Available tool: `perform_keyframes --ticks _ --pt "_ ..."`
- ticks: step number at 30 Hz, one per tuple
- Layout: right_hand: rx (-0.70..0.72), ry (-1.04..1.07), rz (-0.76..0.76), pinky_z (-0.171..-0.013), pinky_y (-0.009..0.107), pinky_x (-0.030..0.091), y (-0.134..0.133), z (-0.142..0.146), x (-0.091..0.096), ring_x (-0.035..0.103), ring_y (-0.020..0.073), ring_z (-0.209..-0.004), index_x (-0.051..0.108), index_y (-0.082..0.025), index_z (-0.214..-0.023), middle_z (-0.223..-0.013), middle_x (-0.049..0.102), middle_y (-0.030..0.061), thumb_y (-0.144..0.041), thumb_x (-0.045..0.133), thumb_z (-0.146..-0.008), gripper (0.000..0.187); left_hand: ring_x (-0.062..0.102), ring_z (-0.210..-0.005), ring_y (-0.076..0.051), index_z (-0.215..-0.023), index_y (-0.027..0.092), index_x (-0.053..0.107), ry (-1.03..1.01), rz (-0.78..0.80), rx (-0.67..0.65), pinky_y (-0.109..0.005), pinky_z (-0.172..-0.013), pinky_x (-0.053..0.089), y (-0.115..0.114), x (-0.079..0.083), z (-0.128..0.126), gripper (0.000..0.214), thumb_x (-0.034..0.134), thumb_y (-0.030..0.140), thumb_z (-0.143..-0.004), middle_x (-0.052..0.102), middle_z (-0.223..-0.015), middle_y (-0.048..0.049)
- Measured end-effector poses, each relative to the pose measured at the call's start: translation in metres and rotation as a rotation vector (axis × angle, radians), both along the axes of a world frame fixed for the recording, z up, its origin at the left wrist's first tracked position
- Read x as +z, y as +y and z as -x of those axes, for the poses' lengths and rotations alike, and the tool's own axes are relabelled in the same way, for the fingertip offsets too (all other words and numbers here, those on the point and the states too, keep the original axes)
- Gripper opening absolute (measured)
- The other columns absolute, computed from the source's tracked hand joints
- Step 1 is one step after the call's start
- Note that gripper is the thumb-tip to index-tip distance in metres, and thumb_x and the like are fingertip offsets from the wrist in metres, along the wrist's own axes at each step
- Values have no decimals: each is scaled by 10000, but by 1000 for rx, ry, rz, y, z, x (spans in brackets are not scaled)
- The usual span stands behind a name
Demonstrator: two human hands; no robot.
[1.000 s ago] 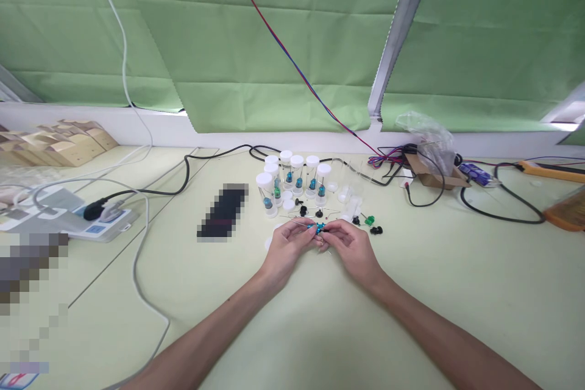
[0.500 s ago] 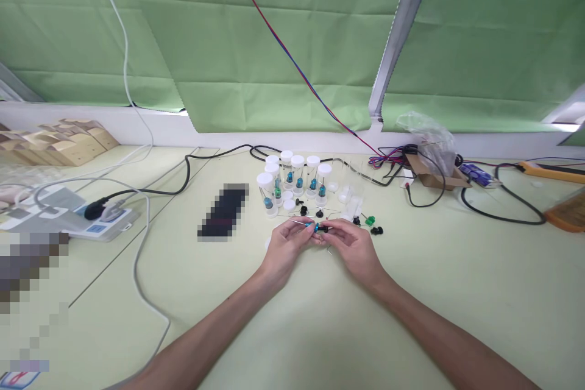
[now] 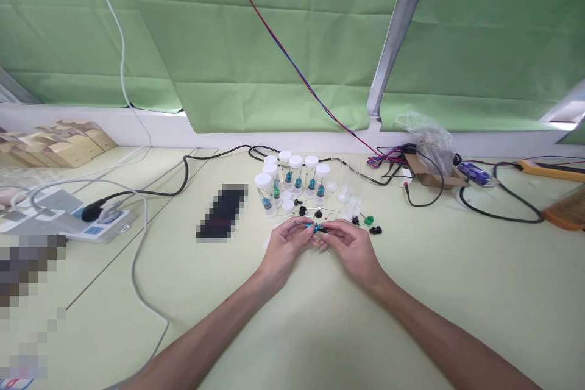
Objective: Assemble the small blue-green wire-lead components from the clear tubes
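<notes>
My left hand (image 3: 289,247) pinches a small blue part (image 3: 311,226) with a thin metal rod pointing left from it. My right hand (image 3: 351,245) is closed on the black end (image 3: 322,230) of the same piece, so the two hands meet over the table. What exactly the piece is, I cannot make out. Just beyond them stand several clear tubes (image 3: 320,186) with white caps, blue or green parts inside. Loose black parts (image 3: 319,214), a green part (image 3: 368,220) and thin rods lie close to my fingers.
Uncapped clear tubes (image 3: 351,207) are right of the capped ones. A dark pixelated rectangle (image 3: 222,213) lies to the left. Farther left is a white power strip (image 3: 105,228) with cables. A cardboard box (image 3: 439,180) with a plastic bag sits back right, beside black cable (image 3: 498,219).
The black end has shifted slightly between my fingers, and my right fingertips sit a little differently on it. Both hands keep their hold; the whole view has moved slightly.
</notes>
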State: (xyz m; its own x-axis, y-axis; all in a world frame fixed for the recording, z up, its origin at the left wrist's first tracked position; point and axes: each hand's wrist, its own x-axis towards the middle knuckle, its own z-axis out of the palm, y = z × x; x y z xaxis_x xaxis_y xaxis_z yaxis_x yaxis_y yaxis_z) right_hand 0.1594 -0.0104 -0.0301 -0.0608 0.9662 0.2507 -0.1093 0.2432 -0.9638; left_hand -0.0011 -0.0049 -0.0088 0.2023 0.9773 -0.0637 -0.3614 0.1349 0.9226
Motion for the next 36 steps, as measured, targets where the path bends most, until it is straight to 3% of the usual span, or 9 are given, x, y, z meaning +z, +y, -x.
perform_keyframes --ticks 8,24,36 --pt "0 20 80 -657 324 600 0 0 0 689 178 -669 669 -183 -939 -835 703 39 -356 738 -770 252 640 -711 -138 -924 159 673 39 -33 -6 -298 -784 523 2 -3 2 243 767 296 -746 693 -849 -42" --pt "27 -9 60 -501 298 554 -2 -1 2 649 165 -544 592 -198 -908 -727 671 19 -456 659 -839 275 649 -739 -139 -946 169 685 65 -34 -20 -314 -796 528 1 -2 3 277 773 323 -733 685 -1027 -73" --pt "30 -18 49 -451 284 540 -3 0 1 639 160 -498 599 -196 -902 -671 640 1 -489 618 -862 296 664 -740 -150 -920 162 692 -35 39 -27 -331 -832 533 -2 3 0 296 818 289 -684 703 -866 -46"
